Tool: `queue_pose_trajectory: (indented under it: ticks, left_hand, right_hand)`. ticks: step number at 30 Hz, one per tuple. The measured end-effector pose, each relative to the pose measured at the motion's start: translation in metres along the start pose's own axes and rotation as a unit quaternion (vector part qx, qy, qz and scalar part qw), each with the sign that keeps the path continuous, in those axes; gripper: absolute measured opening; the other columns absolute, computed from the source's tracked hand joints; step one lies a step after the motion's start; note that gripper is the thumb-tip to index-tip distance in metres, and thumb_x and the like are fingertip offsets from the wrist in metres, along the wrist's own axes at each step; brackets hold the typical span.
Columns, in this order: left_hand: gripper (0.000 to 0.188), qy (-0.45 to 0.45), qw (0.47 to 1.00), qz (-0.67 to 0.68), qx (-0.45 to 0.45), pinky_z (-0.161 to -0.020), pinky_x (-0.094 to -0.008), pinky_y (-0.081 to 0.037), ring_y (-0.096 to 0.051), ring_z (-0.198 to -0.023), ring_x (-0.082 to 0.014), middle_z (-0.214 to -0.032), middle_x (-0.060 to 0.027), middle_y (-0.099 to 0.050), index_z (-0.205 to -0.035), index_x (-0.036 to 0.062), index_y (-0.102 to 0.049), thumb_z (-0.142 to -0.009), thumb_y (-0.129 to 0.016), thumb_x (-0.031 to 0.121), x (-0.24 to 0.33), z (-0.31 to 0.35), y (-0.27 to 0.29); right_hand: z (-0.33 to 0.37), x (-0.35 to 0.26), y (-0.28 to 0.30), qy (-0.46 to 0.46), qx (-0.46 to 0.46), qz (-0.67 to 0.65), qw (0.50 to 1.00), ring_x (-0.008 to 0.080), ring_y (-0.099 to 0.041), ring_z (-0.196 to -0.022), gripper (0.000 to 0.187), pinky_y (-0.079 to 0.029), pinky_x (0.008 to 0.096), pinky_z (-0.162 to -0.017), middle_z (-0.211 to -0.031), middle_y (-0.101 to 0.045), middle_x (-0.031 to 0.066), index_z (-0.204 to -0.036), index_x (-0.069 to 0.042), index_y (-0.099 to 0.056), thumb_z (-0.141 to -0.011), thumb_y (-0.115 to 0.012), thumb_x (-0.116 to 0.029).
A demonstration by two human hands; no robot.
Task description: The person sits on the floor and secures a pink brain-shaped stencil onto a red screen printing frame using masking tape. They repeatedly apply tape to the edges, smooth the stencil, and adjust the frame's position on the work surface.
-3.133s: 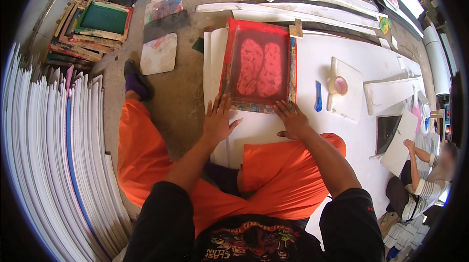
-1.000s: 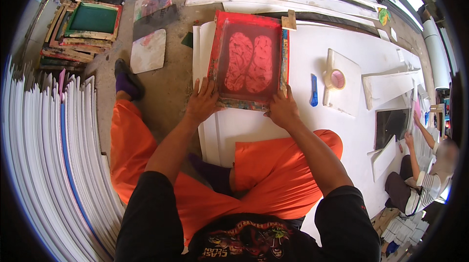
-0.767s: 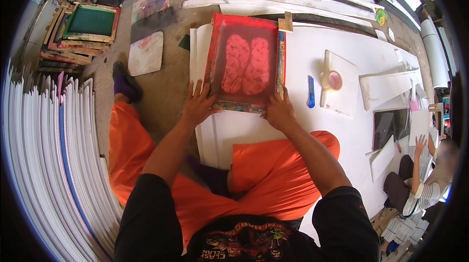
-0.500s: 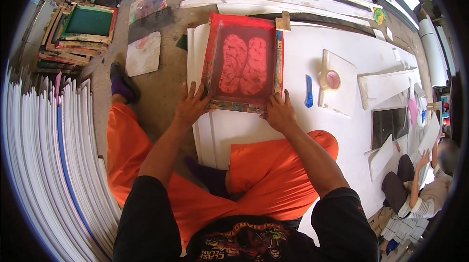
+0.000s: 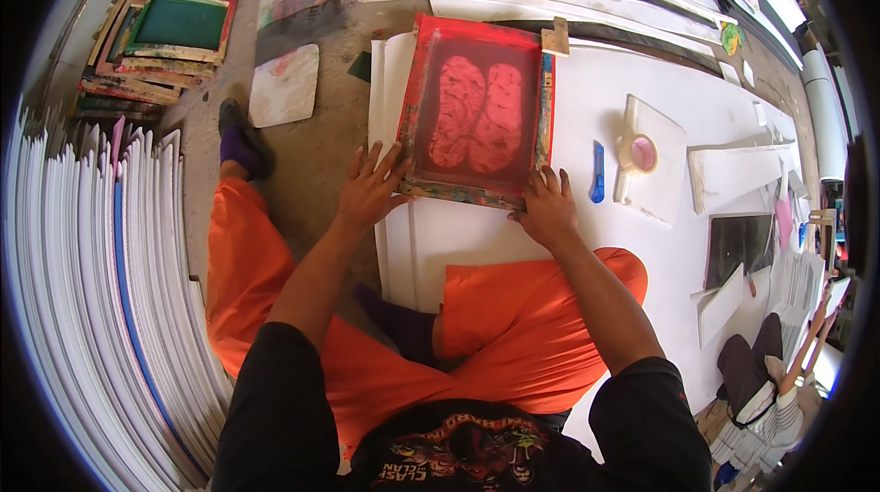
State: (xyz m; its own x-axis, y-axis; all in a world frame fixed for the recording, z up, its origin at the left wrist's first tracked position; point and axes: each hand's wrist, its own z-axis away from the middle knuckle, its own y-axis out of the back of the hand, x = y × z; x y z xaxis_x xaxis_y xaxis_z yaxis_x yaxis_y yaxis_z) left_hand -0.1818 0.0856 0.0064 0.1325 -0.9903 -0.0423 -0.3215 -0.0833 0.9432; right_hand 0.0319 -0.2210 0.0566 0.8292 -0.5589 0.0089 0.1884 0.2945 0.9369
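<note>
A screen-printing frame (image 5: 472, 162) with a red-edged wooden border lies on the white sheet (image 5: 513, 240) in front of me. Through its mesh show two pink shapes like shoe soles. My left hand (image 5: 371, 187) is at the near left corner, its fingers along the side and thumb by the near edge. My right hand (image 5: 550, 206) has hold of the near right corner in the same way. A small wooden block (image 5: 555, 37) sits at the far right corner. Right of the frame lie a blue box cutter (image 5: 598, 173) and a tape roll (image 5: 639, 154) on a white board (image 5: 662, 166).
Many white sheets (image 5: 73, 281) stand on edge at my left. Beyond them are stacked wooden frames (image 5: 183, 24), one with green mesh. Long white strips (image 5: 541, 6) lie across the far side. At the right are a dark panel (image 5: 739, 240), offcuts, and another person (image 5: 779, 391).
The whole view has shifted slightly, so the scene sits further right and higher. My hands keep their places on the frame's corners. The other person's arms have moved.
</note>
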Motion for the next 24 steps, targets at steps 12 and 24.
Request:
queue_pose_trajectory:
  ticks: [12, 24]
  left_hand:
    - [0.074, -0.174, 0.983, 0.005, -0.058, -0.127, -0.0596, -0.023, -0.040, -0.151, -0.0371, -0.154, -0.0113, -0.053, -0.130, 0.0243, -0.070, -0.074, -0.072, 0.073, -0.018, -0.039, 0.013]
    - [0.067, -0.288, 0.949, -0.103, -0.076, -0.125, -0.0624, -0.025, -0.042, -0.148, -0.0362, -0.146, -0.0078, -0.058, -0.104, 0.0150, -0.073, -0.074, -0.070, 0.075, -0.043, -0.047, -0.015]
  right_hand:
    - [0.002, 0.004, -0.013, 0.010, 0.045, -0.042, 0.998, 0.0327, -0.037, -0.151, 0.056, -0.025, 0.0599, -0.127, -0.160, -0.045, 0.0111, -0.127, -0.007, -0.072, -0.089, -0.077, -0.048]
    - [0.001, 0.002, -0.020, 0.048, 0.067, -0.012, 0.997, 0.0335, -0.041, -0.147, 0.051, -0.027, 0.0592, -0.126, -0.157, -0.048, 0.0064, -0.128, -0.016, -0.072, -0.085, -0.081, -0.043]
